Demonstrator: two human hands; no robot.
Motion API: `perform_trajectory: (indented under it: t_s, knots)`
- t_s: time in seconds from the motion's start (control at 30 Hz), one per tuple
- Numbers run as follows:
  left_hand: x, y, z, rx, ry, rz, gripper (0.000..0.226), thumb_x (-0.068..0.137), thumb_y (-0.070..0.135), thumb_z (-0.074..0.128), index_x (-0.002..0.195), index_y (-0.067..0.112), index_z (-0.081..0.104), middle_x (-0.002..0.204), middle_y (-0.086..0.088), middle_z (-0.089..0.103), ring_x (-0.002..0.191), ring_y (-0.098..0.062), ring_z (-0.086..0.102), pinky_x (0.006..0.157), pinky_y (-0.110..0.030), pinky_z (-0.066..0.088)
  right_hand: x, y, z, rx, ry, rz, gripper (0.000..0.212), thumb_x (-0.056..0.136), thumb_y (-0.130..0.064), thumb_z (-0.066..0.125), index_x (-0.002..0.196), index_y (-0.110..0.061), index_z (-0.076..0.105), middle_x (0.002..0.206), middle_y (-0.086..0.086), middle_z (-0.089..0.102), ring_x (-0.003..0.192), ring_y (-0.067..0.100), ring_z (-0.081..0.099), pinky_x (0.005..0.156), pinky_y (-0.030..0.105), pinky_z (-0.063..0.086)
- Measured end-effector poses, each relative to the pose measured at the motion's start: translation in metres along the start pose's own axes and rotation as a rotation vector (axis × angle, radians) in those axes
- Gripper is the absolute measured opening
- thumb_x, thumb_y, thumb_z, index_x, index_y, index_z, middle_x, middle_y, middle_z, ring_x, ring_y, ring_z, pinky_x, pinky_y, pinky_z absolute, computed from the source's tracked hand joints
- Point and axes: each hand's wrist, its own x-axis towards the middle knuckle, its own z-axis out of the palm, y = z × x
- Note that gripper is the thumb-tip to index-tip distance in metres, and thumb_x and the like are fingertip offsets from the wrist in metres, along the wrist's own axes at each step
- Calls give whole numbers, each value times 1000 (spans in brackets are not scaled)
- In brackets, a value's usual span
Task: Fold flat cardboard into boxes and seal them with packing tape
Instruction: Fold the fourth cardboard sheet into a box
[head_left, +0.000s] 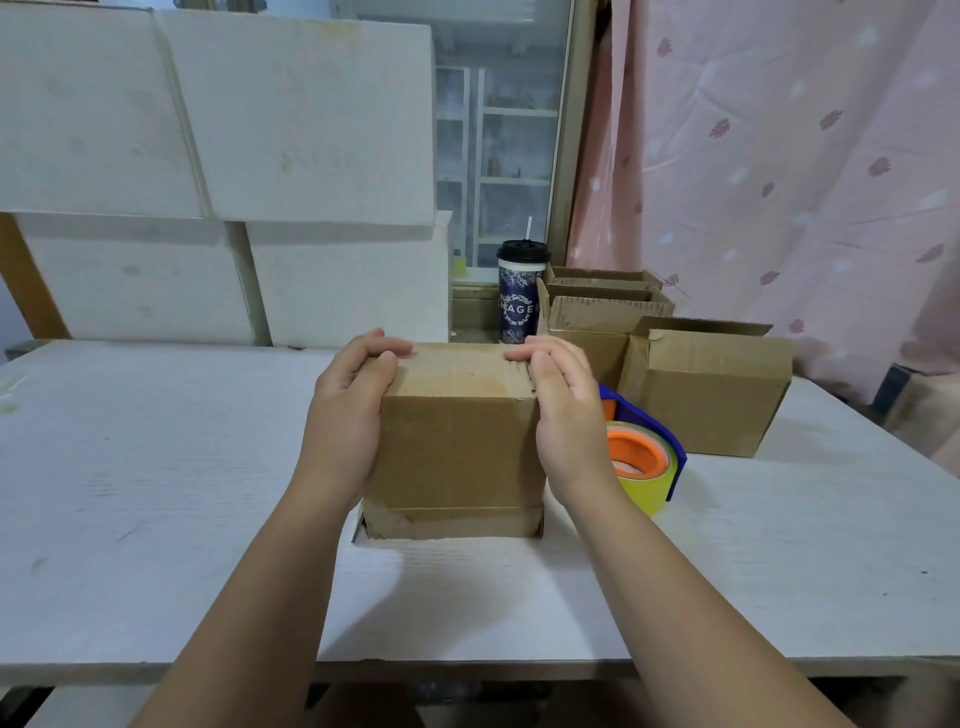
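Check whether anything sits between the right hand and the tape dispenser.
Nothing visible does. The right hand rests against the cardboard box; the tape dispenser lies on the table just beside that wrist, partly hidden behind it.

Head view, single: wide-angle camera is looking forward and down across the table (156, 467), close above left hand (345, 415) and right hand (566, 415).

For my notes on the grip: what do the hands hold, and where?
The cardboard box, clasped between both hands: left hand on its left side, fingers curled over the top edge; right hand against its right side, fingers on top.
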Motion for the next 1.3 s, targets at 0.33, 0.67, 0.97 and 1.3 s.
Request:
perform_trajectory:
  t_s: [0.33, 0.67, 0.97, 1.3]
  knots:
    - [-10, 19, 2, 279, 148, 71, 31, 97, 18, 40, 96, 33, 67, 100, 23, 61, 84, 17, 50, 68, -2, 36, -15, -21, 7, 95, 92, 161, 30, 100, -31, 42, 84, -22, 66, 86, -15, 63, 91, 1, 56, 80, 20, 41]
    - [-20, 13, 6, 82, 457, 119, 36, 101, 36, 33, 125, 22, 56, 118, 11, 61, 113, -7, 52, 95, -23, 42, -29, -16, 27, -65, 181, -484, 17, 88, -10, 52, 80, -21, 41, 120, 5, 48, 121, 7, 44, 95, 18, 35]
    - [-19, -4, 1, -539, 313, -410, 31, 90, 46, 55, 114, 27, 49, 116, 2, 62, 102, -19, 63, 80, -48, 53, -41, 20, 30, -449, -67, -1054, 22, 83, -1, 60, 96, -14, 48, 109, 7, 36, 117, 33, 45, 112, 48, 26]
    - [-21, -20, 10, -715, 367, -252, 14, 90, 19, 52, 103, 20, 47, 104, 3, 60, 89, -14, 58, 79, -38, 46, -45, -8, 24, 325, -170, 469, 86, 72, -50, 69, 142, -50, 19, 135, -17, 50, 119, 4, 51, 93, 28, 41]
